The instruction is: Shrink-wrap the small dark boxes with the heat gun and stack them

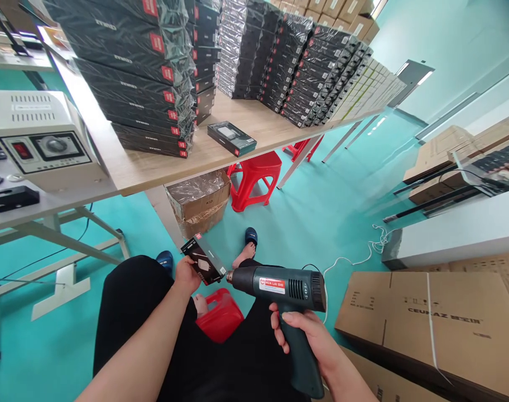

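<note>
My left hand (187,277) grips a small black product box (204,260) by its lower left edge, above the floor in front of my knees. Printed on the box are a pale device picture and a red corner label. In my right hand (298,329) is a dark green heat gun (279,286), held by its handle with the fingers wrapped round it. Its metal nozzle points left at the box's lower right corner, very close to it; whether they touch I cannot tell. Another black box (231,138) lies flat on the wooden table (154,176).
Film-wrapped black boxes (133,84) stand in tall stacks on the table. A beige control unit (41,134) sits on the left bench. Red stools (258,173) and an open carton (202,201) are below. Large cartons (430,324) stand right; a white cord (346,259) crosses the floor.
</note>
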